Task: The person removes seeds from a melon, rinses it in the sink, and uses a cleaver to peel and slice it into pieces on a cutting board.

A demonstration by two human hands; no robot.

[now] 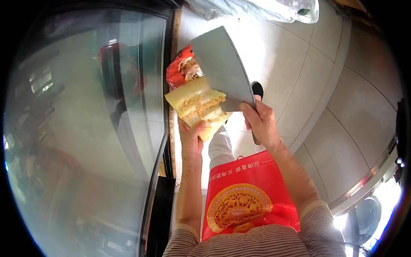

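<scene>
My left hand [191,136] grips a piece of pale yellow melon [188,94], thumb on its near edge, with the seedy inner side turned up. In my right hand [262,121] is a cleaver [223,64], fingers wrapped round its handle. The broad grey blade slants up and to the left, its lower corner overlapping the melon's right side. Beyond the melon, a red plastic bag [174,73] with light scraps in it shows partly behind the blade.
On the left stands a large glass door [85,128] with a dark frame. A clear plastic bag [261,9] lies at the top on the tiled floor [295,55]. A red printed apron [252,180] covers my lap. One black shoe [257,89] shows past the blade.
</scene>
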